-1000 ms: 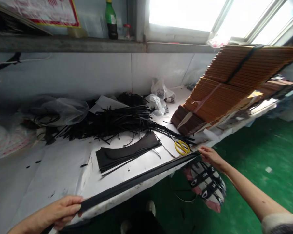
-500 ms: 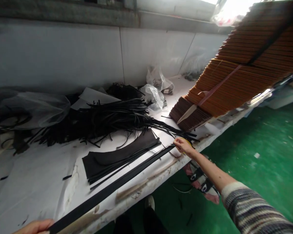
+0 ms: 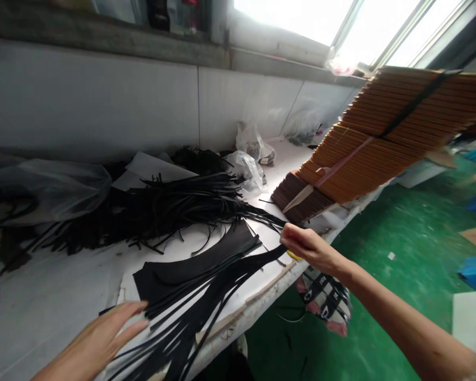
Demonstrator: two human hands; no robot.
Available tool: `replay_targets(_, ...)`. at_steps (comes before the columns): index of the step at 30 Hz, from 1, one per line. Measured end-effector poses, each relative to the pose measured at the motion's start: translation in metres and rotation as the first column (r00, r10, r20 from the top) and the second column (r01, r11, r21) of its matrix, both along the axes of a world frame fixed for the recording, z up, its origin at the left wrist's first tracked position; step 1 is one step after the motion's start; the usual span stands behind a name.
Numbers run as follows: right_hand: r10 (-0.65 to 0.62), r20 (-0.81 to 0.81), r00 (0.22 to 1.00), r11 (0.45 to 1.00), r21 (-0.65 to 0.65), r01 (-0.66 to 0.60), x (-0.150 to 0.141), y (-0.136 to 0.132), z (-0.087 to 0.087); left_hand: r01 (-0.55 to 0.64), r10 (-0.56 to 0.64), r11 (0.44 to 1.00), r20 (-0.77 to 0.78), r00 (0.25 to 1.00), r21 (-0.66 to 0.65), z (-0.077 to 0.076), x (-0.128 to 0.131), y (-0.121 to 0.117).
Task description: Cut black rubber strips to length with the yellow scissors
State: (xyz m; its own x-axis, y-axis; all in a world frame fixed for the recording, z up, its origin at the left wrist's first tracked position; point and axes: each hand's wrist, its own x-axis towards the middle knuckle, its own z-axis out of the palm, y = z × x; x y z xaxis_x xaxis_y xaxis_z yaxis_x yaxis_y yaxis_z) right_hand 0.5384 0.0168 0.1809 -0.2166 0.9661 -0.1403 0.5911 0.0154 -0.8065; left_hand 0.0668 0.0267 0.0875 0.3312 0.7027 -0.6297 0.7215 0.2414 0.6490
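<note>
My right hand [image 3: 307,246] is closed on the far end of a bundle of thin black strips [image 3: 206,296] that fans out across the white table [image 3: 63,296] toward its front edge. My left hand [image 3: 99,341] is open with fingers stretched, hovering just left of the loose near ends of the strips. A flat curved piece of black material [image 3: 194,262] lies beneath and behind the strips. A bit of the yellow scissors [image 3: 293,255] shows under my right hand.
A big heap of black strips [image 3: 170,203] lies further back. Clear plastic bags [image 3: 51,182] sit at left and by the wall [image 3: 249,159]. A tilted stack of brown cardboard sheets [image 3: 381,137] stands at right. A patterned bag [image 3: 325,301] hangs below the table edge over green floor.
My left hand let go of the strip's near end and opened. The single taut band now lies as loose, fanned strips on the table. My right hand stays by the scissors.
</note>
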Motion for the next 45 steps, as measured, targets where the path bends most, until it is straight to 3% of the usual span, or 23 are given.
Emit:
replay_targets(2,0.181,0.100,0.978,0.979,0.071,-0.189,-0.028,-0.002,0.032,0.098,-0.103,0.995,0.207,0.973,0.035,0.044,0.058,0.022)
replay_targets(5,0.330,0.191,0.925,0.930,0.100,-0.352,-0.060,-0.001,0.064,0.294,-0.253,0.955,0.611,0.750,0.034,0.095,0.145,0.044)
replay_targets(7,0.353,0.190,0.916,0.921,0.103,-0.376,-0.070,0.002,0.076,0.433,-0.307,0.900,0.772,0.557,0.046,0.111,0.187,0.048)
replay_targets(9,0.327,0.145,0.934,0.931,0.120,-0.345,-0.070,0.006,0.081,0.515,-0.296,0.857,0.848,0.440,0.031,0.112,0.210,0.045)
replay_targets(11,0.272,0.086,0.959,0.951,0.129,-0.281,-0.063,0.010,0.079,0.523,-0.176,0.848,0.887,0.426,-0.083,0.103,0.215,0.036)
replay_targets(15,0.093,-0.130,0.987,0.995,0.044,-0.088,-0.041,0.018,0.060,0.466,0.076,0.800,0.834,0.547,-0.378,0.066,0.189,0.014)
replay_targets(18,-0.037,-0.328,0.944,0.994,-0.107,0.002,-0.025,0.022,0.032,0.425,0.149,0.753,0.760,0.633,-0.502,0.035,0.156,-0.002)
replay_targets(21,-0.110,-0.403,0.908,0.979,-0.204,0.028,-0.012,0.024,-0.005,0.370,0.174,0.713,0.662,0.729,-0.596,0.011,0.120,-0.018)
replay_targets(26,-0.185,-0.359,0.915,0.952,-0.297,0.076,0.005,0.022,-0.083,0.260,0.208,0.705,0.542,0.814,-0.660,-0.018,0.068,-0.034)
replay_targets(31,-0.277,-0.310,0.910,0.907,-0.398,0.140,0.011,0.018,-0.151,0.150,0.294,0.680,0.455,0.841,-0.717,-0.046,0.030,-0.032)
replay_targets(34,-0.320,-0.273,0.907,0.881,-0.438,0.179,0.011,0.018,-0.177,0.122,0.292,0.680,0.419,0.860,-0.723,-0.063,0.013,-0.024)
replay_targets(40,-0.374,-0.135,0.917,0.841,-0.467,0.275,0.021,0.025,-0.211,0.088,0.177,0.765,0.339,0.924,-0.638,-0.091,-0.019,-0.008)
replay_targets(45,-0.323,-0.063,0.944,0.902,-0.324,0.287,0.035,0.030,-0.249,0.000,0.194,0.795,0.254,0.948,-0.606,-0.103,-0.031,-0.002)
